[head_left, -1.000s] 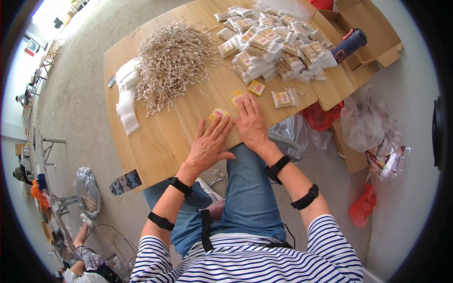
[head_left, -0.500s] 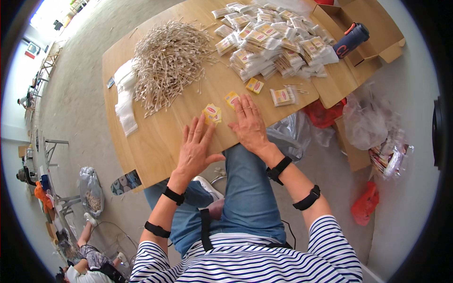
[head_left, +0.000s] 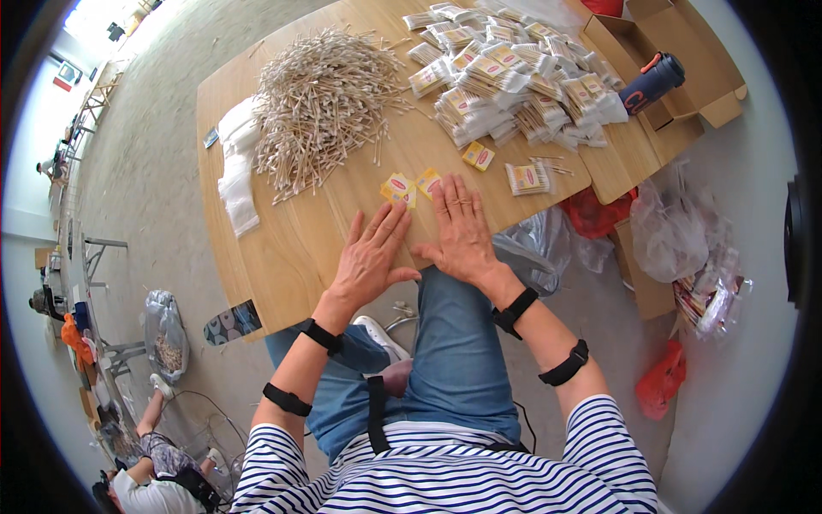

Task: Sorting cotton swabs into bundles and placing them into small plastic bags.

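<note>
Both my hands lie palm down at the table's near edge, fingers stretched out. My left hand has its fingertips at a small fanned group of yellow-and-white paper cards. Beside it, the fingertips of my right hand reach another yellow card, partly covered by them. The two groups of cards lie almost edge to edge. Farther right sit a small yellow stack of cards and a filled packet of cotton swabs, with a few loose swabs behind it. Nothing is gripped in either hand.
A large heap of loose cotton swabs covers the table's far left, next to white plastic bags. Filled swab packets are piled far right, near a dark bottle and an open cardboard box. Plastic bags hang at right.
My hands have come closer together, the left one moving to the right. The two groups of cards now lie nearer each other. The whole view has shifted slightly.
</note>
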Action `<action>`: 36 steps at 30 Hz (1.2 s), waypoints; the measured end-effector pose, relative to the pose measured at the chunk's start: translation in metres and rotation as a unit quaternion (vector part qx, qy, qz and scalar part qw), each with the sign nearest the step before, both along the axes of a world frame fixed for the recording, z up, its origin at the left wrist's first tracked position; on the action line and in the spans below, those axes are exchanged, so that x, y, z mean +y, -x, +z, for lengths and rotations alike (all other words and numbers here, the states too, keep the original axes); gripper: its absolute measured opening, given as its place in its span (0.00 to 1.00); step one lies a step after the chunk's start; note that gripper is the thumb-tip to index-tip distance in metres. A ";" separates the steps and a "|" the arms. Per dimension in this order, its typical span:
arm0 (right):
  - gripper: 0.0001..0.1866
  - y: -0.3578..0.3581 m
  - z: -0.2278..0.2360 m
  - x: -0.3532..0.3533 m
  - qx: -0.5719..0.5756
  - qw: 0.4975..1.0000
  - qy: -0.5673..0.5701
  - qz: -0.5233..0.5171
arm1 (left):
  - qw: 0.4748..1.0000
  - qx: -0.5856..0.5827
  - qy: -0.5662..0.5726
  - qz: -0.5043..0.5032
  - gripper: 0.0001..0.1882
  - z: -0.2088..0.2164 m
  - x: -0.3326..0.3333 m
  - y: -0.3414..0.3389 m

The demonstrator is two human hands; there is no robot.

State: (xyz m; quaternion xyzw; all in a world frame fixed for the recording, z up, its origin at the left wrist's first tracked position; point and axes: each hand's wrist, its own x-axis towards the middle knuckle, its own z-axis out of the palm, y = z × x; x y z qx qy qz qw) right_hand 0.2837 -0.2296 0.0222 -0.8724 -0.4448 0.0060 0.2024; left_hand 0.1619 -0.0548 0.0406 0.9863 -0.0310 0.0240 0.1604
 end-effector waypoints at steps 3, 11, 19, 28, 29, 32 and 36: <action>0.64 -0.001 0.003 -0.001 0.008 1.000 0.022 0.021 | 1.000 0.012 -0.013 -0.012 0.56 0.000 0.004 -0.003; 0.61 -0.007 -0.009 0.029 -0.013 0.998 0.053 0.014 | 1.000 -0.004 -0.029 -0.001 0.53 -0.004 0.023 -0.012; 0.56 -0.030 -0.007 0.073 -0.014 0.998 0.054 -0.015 | 0.999 -0.007 -0.038 0.028 0.52 -0.008 0.049 -0.031; 0.34 -0.050 0.012 0.036 -0.101 0.987 -0.094 -0.077 | 0.998 -0.004 -0.065 0.027 0.50 0.001 0.022 -0.013; 0.28 -0.054 0.027 0.024 -0.087 0.982 -0.101 -0.131 | 0.999 0.008 -0.041 -0.006 0.50 0.002 0.016 -0.007; 0.20 -0.078 0.023 -0.002 -0.163 0.957 -0.060 -0.231 | 1.000 0.005 -0.002 -0.004 0.50 0.001 0.004 -0.003; 0.17 -0.086 0.015 -0.003 -0.155 0.967 -0.028 -0.198 | 1.000 -0.007 0.007 0.009 0.50 -0.006 0.004 -0.005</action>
